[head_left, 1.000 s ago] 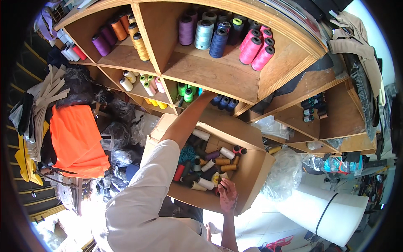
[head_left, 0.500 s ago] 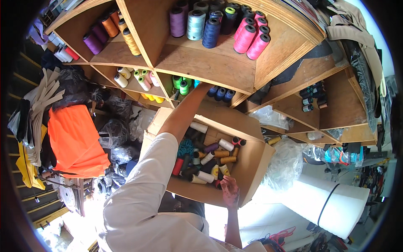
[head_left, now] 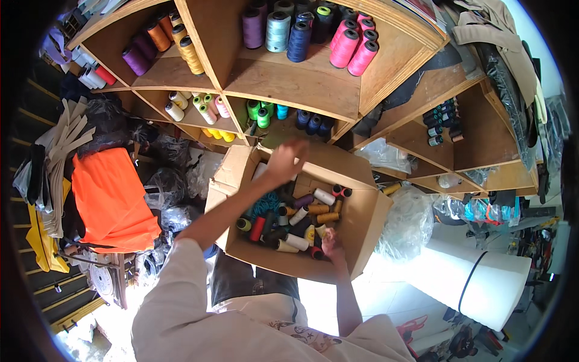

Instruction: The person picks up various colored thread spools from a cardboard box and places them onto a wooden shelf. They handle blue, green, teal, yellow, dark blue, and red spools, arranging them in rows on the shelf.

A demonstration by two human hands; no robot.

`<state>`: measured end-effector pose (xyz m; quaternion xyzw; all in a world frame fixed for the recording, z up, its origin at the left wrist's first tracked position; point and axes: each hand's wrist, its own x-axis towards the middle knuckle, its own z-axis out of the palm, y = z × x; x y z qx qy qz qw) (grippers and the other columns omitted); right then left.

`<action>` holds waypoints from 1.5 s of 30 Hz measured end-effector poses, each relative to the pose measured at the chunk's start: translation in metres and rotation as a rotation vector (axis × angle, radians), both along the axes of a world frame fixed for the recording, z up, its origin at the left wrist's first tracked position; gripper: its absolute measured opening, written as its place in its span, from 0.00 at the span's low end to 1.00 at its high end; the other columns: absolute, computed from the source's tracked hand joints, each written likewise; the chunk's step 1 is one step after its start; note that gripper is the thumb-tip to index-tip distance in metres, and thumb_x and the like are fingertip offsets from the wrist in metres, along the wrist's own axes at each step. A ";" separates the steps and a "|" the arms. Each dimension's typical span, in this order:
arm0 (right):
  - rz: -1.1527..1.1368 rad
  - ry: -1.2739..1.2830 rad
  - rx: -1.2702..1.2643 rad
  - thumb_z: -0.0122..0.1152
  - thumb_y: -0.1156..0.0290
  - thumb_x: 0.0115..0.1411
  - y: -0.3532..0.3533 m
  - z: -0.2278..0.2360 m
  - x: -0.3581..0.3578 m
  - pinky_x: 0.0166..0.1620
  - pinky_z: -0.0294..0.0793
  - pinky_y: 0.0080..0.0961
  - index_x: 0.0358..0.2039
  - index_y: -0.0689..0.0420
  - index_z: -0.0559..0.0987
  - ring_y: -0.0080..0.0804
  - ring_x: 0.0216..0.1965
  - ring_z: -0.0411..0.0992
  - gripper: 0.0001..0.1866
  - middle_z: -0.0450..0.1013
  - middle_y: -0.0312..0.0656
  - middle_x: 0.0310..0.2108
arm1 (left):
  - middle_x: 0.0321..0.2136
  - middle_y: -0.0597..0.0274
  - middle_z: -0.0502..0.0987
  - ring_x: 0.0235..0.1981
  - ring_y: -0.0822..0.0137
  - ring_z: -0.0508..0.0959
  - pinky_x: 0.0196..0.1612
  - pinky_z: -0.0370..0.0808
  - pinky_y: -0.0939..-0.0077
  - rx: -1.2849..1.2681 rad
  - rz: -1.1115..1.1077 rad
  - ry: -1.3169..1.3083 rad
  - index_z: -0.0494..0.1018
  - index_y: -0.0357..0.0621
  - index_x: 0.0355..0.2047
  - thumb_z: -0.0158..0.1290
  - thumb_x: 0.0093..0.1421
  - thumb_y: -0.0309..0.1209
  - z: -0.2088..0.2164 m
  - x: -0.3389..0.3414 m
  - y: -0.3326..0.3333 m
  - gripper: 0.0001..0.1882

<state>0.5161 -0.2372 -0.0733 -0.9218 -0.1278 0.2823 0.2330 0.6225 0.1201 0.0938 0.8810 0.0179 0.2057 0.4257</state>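
- The box [head_left: 368, 223] under my hands is plain brown cardboard, matt, a little rough at the flaps.
- The spools in the box [head_left: 295, 220] are wound thread, soft and faintly shiny, on smooth plastic-looking cones.
- My left hand [head_left: 283, 160] and my right hand [head_left: 332, 244] are bare; my sleeves are pale matt cloth.
- The shelves [head_left: 295, 81] are bare wood, looking like plywood, unpainted and dull.
- The pink spools [head_left: 353, 45] on the shelf have a light sheen.
- The orange cloth [head_left: 108, 199] is smooth and matt.
- The clear bags [head_left: 410, 217] beside the box are thin glossy plastic, crinkled.
- The white roll [head_left: 464, 277] looks smooth and matt.
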 end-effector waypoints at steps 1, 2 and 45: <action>0.037 0.052 -0.025 0.49 0.59 0.62 0.007 -0.003 0.014 0.59 0.63 0.45 0.54 0.56 0.68 0.47 0.59 0.63 0.23 0.64 0.53 0.57 | 0.30 0.48 0.78 0.36 0.46 0.79 0.40 0.76 0.56 -0.013 0.013 0.261 0.74 0.42 0.40 0.55 0.58 0.30 -0.006 -0.030 -0.012 0.11; 0.077 0.101 -0.047 0.47 0.58 0.62 0.016 -0.006 0.027 0.62 0.61 0.48 0.56 0.56 0.66 0.51 0.62 0.61 0.25 0.62 0.55 0.61 | 0.29 0.49 0.78 0.32 0.50 0.79 0.38 0.76 0.61 -0.079 -0.177 0.412 0.74 0.41 0.40 0.55 0.57 0.29 -0.026 -0.060 -0.015 0.11; -0.272 1.461 1.412 0.50 0.60 0.69 0.186 0.395 -0.068 0.53 0.71 0.29 0.51 0.62 0.72 0.34 0.44 0.75 0.19 0.76 0.48 0.44 | 0.48 0.45 0.73 0.52 0.55 0.74 0.56 0.71 0.63 -1.579 -0.361 -0.406 0.59 0.36 0.60 0.51 0.55 0.67 0.258 -0.212 -0.002 0.49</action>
